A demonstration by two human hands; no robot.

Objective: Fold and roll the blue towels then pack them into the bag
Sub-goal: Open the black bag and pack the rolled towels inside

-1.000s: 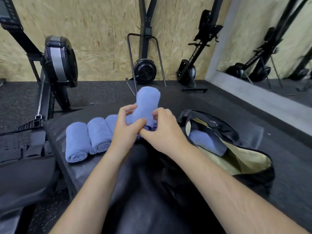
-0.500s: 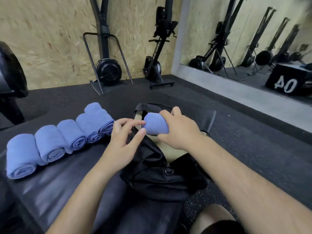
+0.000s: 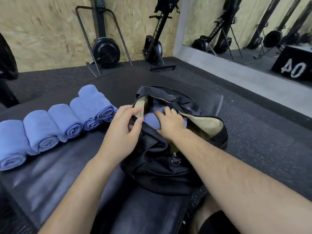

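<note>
Five rolled towels (image 3: 65,120) wait in a row at left. Packing step: left hand (image 3: 121,132) pinches the bag (image 3: 160,169) rim open; right hand (image 3: 170,123) curls over a towel (image 3: 151,121), seating it inside. Next: let go, fetch nearest roll. Black padded bench (image 3: 59,179); rowing machines (image 3: 105,49), chipboard wall (image 3: 42,31), mirror (image 3: 253,14).

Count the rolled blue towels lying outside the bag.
5, in a row on the bench left of the bag: first towel far left, second towel, third towel, fourth towel, fifth towel nearest the bag. A packed towel shows inside; more may be hidden there.
</note>
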